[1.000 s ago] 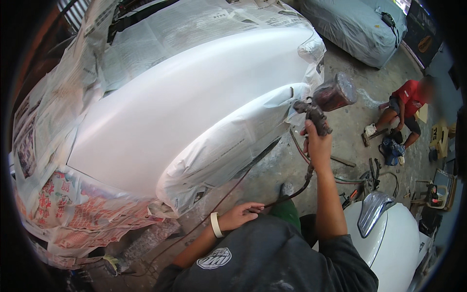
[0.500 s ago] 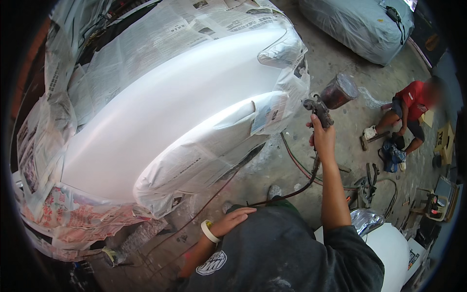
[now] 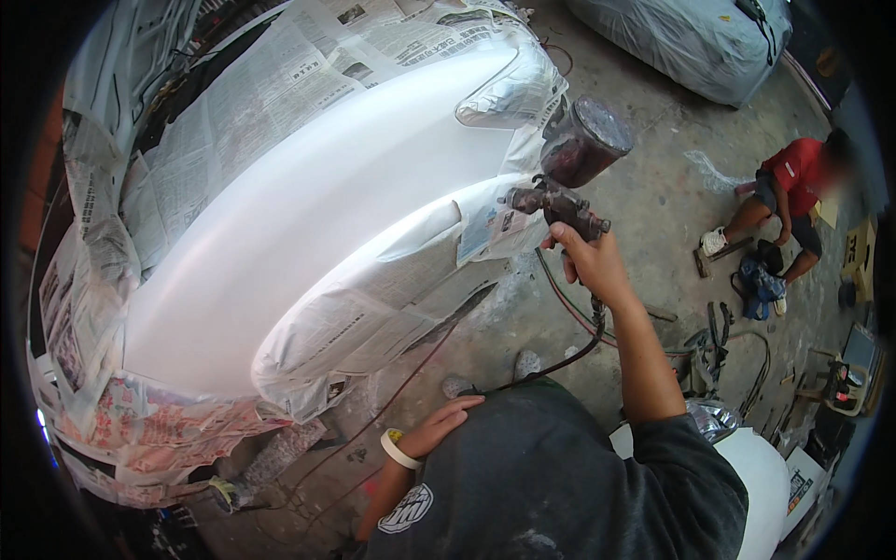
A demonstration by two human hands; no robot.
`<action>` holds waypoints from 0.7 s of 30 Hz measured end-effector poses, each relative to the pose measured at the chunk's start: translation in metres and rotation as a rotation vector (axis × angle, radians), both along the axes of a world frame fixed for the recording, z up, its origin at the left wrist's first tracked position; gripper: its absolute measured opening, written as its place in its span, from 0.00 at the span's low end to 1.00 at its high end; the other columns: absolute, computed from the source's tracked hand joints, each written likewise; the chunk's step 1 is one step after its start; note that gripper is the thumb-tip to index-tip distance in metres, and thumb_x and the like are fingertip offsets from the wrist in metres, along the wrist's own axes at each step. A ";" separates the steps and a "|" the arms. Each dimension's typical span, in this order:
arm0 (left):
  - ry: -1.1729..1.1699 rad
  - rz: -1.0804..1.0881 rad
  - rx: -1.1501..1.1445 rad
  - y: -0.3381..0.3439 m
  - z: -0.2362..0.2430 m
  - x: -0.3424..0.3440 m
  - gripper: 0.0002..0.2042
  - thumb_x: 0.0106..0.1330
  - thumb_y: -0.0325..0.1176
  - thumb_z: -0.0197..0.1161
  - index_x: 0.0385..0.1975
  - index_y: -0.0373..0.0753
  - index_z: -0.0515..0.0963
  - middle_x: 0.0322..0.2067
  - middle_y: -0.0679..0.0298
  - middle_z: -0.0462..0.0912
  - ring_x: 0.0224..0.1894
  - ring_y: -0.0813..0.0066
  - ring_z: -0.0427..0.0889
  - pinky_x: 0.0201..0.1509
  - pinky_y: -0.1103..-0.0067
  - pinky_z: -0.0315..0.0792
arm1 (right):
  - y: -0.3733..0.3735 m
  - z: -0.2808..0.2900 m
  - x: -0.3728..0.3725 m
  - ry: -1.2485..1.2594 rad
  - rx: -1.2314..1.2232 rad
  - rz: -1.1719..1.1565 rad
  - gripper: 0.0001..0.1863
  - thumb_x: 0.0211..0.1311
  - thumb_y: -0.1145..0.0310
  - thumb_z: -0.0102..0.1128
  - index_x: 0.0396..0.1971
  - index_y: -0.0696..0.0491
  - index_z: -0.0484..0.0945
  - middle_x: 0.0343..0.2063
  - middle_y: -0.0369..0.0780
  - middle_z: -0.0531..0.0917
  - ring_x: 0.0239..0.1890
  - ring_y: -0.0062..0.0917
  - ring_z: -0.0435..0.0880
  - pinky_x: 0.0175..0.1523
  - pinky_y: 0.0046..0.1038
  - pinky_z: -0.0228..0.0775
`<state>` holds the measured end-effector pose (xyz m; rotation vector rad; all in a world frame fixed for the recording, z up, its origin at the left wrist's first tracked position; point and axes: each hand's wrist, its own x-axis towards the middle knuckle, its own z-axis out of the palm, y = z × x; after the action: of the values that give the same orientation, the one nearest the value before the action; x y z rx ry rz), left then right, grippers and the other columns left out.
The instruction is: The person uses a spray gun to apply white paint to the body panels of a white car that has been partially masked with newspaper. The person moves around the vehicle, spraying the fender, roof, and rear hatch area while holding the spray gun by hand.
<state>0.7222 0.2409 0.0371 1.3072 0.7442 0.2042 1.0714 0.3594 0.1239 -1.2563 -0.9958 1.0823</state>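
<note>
My right hand (image 3: pixel 590 263) grips a dark spray gun (image 3: pixel 560 208) with a paint-stained cup (image 3: pixel 588 140) on top and a black hose (image 3: pixel 571 359) hanging below. Its nozzle points left, over the right edge of a smooth white car panel (image 3: pixel 317 187), which is framed by newspaper masking (image 3: pixel 373 317). My left hand (image 3: pixel 439 425), wearing a pale wristband, rests with fingers extended on the front of my dark shirt (image 3: pixel 560 476), beside the hose; whether any hose is under it is hidden.
A covered car (image 3: pixel 681 42) stands at top right. A person in red (image 3: pixel 795 177) sits at right beside a blue bag (image 3: pixel 756 285). Hoses (image 3: pixel 569 308) and tools (image 3: pixel 709 355) lie on the concrete floor. A white rounded body part (image 3: pixel 747 476) is at lower right.
The spray gun has moved leftward and turned, now nearer the masked panel edge. My left hand has shifted slightly down-left, from the hose onto my shirt. The view has shifted.
</note>
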 end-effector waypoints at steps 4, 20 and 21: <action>-0.034 0.028 -0.017 0.000 0.011 0.007 0.23 0.76 0.40 0.44 0.65 0.35 0.65 0.66 0.58 0.65 0.71 0.65 0.58 0.74 0.72 0.47 | 0.029 -0.018 0.028 -0.096 0.016 -0.133 0.14 0.67 0.62 0.59 0.44 0.57 0.75 0.24 0.37 0.80 0.10 0.13 0.68 0.13 0.18 0.58; -0.210 0.181 -0.104 0.020 0.008 0.000 0.21 0.75 0.37 0.49 0.63 0.33 0.66 0.62 0.58 0.70 0.66 0.69 0.66 0.69 0.73 0.58 | -0.006 0.017 -0.097 -0.278 0.129 0.030 0.13 0.63 0.64 0.65 0.38 0.56 0.73 0.20 0.35 0.76 0.23 0.19 0.71 0.29 0.26 0.65; -0.304 0.255 -0.123 0.027 0.018 0.007 0.21 0.75 0.35 0.50 0.63 0.33 0.66 0.61 0.58 0.70 0.65 0.70 0.66 0.69 0.72 0.58 | -0.013 0.021 -0.114 -0.249 0.072 0.115 0.14 0.62 0.64 0.66 0.39 0.56 0.73 0.21 0.36 0.77 0.23 0.19 0.71 0.29 0.26 0.66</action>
<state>0.7294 0.2679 0.0551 1.0327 0.6495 0.5418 0.9574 0.3461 0.1451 -1.3086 -1.2984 0.9833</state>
